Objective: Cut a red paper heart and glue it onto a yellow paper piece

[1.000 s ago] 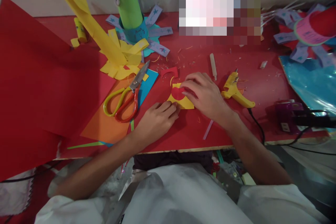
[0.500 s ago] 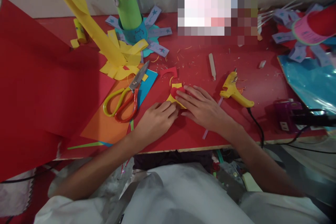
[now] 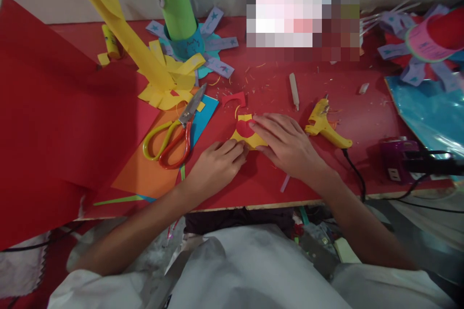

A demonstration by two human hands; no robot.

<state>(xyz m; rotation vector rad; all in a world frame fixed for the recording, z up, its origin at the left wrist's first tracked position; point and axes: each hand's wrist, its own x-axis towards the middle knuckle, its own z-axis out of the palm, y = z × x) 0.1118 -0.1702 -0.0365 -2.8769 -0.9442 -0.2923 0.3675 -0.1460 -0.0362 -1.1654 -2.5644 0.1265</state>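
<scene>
Yellow paper (image 3: 253, 140) bearing a red disc (image 3: 245, 128) lies flat at frame centre, its long axis slanting toward lower right. Right hand (image 3: 290, 145) presses it, fingers spread flat; left hand (image 3: 217, 166) pins its lower-left corner with curled fingertips. Green tube (image 3: 174, 0), upper left, reads "Ha". Scissors (image 3: 174, 135) lie left, glue gun (image 3: 326, 128) right.

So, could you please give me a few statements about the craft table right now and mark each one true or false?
1. The right hand rests on the yellow paper piece. True.
2. The left hand holds the scissors. False: they lie untouched on the orange sheet.
3. A red circle sits on the yellow piece. True.
4. The glue gun lies left of the scissors. False: it lies right of both hands.
</scene>
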